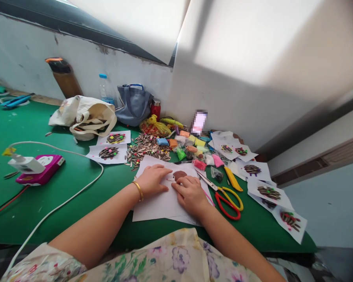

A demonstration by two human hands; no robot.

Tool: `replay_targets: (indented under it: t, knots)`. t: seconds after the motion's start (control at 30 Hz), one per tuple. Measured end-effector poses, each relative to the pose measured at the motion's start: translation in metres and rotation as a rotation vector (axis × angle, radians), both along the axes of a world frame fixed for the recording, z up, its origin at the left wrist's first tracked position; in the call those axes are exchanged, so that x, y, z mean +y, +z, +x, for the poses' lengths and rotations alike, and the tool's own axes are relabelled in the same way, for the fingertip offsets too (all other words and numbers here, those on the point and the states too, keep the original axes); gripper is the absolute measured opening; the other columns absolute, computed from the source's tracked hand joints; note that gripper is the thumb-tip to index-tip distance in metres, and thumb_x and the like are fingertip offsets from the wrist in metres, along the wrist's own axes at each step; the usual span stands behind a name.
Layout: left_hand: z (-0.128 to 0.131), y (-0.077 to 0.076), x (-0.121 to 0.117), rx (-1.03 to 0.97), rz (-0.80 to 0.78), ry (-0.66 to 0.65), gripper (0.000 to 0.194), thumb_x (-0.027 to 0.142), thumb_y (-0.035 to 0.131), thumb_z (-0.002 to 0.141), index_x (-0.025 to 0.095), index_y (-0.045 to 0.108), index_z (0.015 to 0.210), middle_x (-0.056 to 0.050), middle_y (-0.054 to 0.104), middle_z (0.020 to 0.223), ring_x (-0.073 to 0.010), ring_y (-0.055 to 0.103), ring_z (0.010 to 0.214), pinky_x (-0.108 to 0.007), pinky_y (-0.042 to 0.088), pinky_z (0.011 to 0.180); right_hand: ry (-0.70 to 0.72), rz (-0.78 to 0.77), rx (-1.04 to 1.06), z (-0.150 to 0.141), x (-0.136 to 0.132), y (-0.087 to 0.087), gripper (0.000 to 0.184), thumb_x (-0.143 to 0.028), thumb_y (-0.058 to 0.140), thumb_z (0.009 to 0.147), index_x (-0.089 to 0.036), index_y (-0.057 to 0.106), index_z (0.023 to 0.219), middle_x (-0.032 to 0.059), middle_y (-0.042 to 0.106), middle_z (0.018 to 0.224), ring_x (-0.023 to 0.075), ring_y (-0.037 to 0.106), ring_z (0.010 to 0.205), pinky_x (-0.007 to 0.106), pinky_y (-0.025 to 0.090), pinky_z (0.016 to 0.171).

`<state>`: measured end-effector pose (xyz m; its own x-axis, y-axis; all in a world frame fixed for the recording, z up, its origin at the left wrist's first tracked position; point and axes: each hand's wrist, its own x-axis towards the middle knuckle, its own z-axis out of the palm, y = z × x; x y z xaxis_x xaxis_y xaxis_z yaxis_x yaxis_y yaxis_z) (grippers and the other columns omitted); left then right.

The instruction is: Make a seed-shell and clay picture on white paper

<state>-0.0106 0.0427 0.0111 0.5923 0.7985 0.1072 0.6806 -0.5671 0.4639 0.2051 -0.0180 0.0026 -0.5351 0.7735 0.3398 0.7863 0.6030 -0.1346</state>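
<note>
Loose sheets of white paper (pixel 153 207) lie in front of me, with a flat brown clay shape (pixel 180 174) on the top sheet. Beside its left edge is a small white piece with a dark dot (pixel 173 177). My left hand (pixel 154 181) rests on the paper with its fingers stretched out, their tips just left of the white piece. Over the lower edge of the brown clay, my right hand (pixel 191 195) has its fingers bent and pressed together at the tips. Whatever is under those fingertips is hidden.
Scissors (pixel 220 192) and a yellow utility knife (pixel 233 178) lie at right. Beyond the paper are striped sunflower seeds (pixel 147 149) and bagged coloured clay (pixel 191 149). Seed-covered pictures (pixel 269 192) line the right edge. A white cable (pixel 76 199) and pink power strip (pixel 41 170) are at left.
</note>
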Motion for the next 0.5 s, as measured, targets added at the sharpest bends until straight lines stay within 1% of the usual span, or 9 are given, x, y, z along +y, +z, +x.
replay_targets:
  t: [0.17,0.27,0.37,0.43,0.5]
  knots:
    - [0.0015,0.0014,-0.0009,0.021,-0.005,0.004,0.065,0.038,0.074,0.068,0.030,0.054,0.129,-0.009,0.060,0.130,-0.0323,0.044,0.130,-0.051,0.033,0.103,0.033,0.000,-0.013,-0.0002,-0.0044,0.0026,0.038,-0.021,0.060,0.084,-0.030,0.062,0.121,0.0060,0.062,0.117,0.0243,0.049,0.107,0.043,0.031,0.093]
    - [0.0015,0.0013,-0.0009,0.016,-0.007,0.007,0.066,0.039,0.075,0.067,0.030,0.055,0.129,-0.009,0.060,0.130,-0.0324,0.044,0.130,-0.050,0.034,0.103,-0.007,0.014,0.003,-0.0029,-0.0036,0.0051,0.034,-0.026,0.059,0.086,-0.031,0.063,0.120,0.0062,0.062,0.118,0.0250,0.048,0.110,0.044,0.031,0.094]
    - [0.0011,0.0008,-0.0003,0.001,-0.009,0.011,0.068,0.039,0.077,0.065,0.030,0.055,0.129,-0.009,0.060,0.131,-0.0328,0.044,0.130,-0.050,0.034,0.104,-0.042,0.023,0.019,-0.0027,-0.0035,0.0070,0.026,-0.028,0.058,0.087,-0.031,0.066,0.112,0.0056,0.062,0.117,0.0256,0.048,0.111,0.044,0.030,0.093]
    - [0.0011,0.0007,0.0000,-0.005,-0.014,0.011,0.068,0.038,0.078,0.065,0.031,0.056,0.128,-0.008,0.060,0.130,-0.0328,0.045,0.130,-0.049,0.034,0.104,-0.018,0.028,0.019,-0.0022,-0.0041,0.0073,0.023,-0.028,0.058,0.088,-0.031,0.067,0.109,0.0050,0.062,0.118,0.0250,0.048,0.111,0.044,0.030,0.094]
    - [0.0014,0.0009,0.0000,-0.008,-0.013,0.011,0.066,0.038,0.077,0.065,0.031,0.056,0.128,-0.008,0.061,0.129,-0.0327,0.045,0.129,-0.049,0.034,0.104,0.014,0.035,0.010,-0.0026,-0.0047,0.0071,0.024,-0.029,0.058,0.088,-0.031,0.067,0.111,0.0049,0.062,0.120,0.0248,0.049,0.111,0.044,0.030,0.094]
